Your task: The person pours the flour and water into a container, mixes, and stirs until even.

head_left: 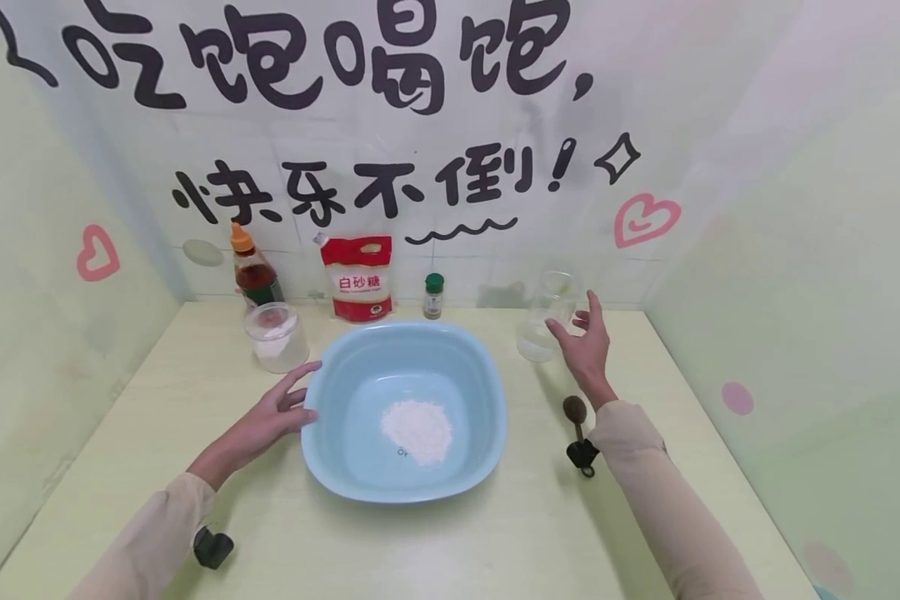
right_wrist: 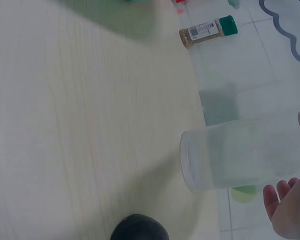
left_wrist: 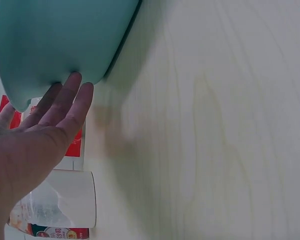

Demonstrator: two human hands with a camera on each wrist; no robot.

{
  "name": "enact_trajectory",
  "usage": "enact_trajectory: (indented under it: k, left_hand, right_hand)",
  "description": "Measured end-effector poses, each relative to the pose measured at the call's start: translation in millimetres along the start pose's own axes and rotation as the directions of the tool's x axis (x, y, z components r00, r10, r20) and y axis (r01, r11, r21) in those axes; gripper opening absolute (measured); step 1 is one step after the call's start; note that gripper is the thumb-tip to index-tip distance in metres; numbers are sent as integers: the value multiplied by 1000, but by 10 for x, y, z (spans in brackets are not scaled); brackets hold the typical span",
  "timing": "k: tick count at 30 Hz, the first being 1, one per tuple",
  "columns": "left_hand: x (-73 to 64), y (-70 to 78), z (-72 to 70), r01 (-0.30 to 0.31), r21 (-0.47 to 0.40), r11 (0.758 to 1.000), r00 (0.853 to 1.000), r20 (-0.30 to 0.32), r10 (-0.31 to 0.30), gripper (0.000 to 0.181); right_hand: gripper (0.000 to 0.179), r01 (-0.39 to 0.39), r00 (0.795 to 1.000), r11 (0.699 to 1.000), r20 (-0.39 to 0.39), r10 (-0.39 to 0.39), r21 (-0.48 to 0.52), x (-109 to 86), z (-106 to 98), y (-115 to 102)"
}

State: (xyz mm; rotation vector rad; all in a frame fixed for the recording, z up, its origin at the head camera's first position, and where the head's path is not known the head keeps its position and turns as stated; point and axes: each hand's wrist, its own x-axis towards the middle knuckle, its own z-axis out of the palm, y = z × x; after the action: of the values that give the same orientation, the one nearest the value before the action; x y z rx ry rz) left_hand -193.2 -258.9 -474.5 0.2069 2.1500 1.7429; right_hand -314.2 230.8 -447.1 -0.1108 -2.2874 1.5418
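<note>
A light blue plastic basin (head_left: 491, 417) stands in the middle of the table with a heap of white powder (head_left: 417, 431) on its bottom. My left hand (head_left: 266, 417) is at the basin's left side. In the left wrist view, fairly straight fingers (left_wrist: 67, 100) touch the basin's outer wall (left_wrist: 60, 40). At the back right, my right hand (head_left: 588, 350) is beside a clear pitcher (head_left: 536, 337) with some clear liquid in it. The right wrist view shows thumb and fingers spread on either side of the upright pitcher (right_wrist: 230, 155); contact is not plain.
Along the back wall stand a sauce bottle (head_left: 258, 279) with an orange cap, a red and white sugar bag (head_left: 357, 283) and a green-capped spice shaker (head_left: 433, 298). A clear jar (head_left: 277, 343) of white grains is left of the basin. A brown spoon (head_left: 574, 410) lies near my right wrist.
</note>
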Motion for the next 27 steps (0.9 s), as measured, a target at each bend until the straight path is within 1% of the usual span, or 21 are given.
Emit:
enact_trajectory:
  k: [5, 8, 11, 18, 27]
  left_hand:
    - [-5, -7, -4, 8, 12, 1000, 1000, -7, -8, 79]
    - [-3, -6, -8, 13, 15, 1000, 1000, -13, -13, 79]
    - [4, -12, -12, 13, 17, 1000, 1000, -13, -12, 79]
    - [13, -19, -14, 16, -7, 1000, 1000, -11, -16, 78]
    - [12, -34, -17, 5, -34, 999, 1000, 2, -5, 78]
  right_hand:
    - [93, -10, 997, 999, 75, 6, 49, 43, 21, 103]
    - [96, 1, 996, 997, 93, -8, 80, 68, 48, 150]
    - [99, 5, 995, 996, 95, -13, 86, 96, 81, 185]
    - [111, 2, 996, 1000, 85, -5, 31, 168, 160, 231]
    - [114, 5, 997, 1000, 81, -5, 11, 229, 225, 228]
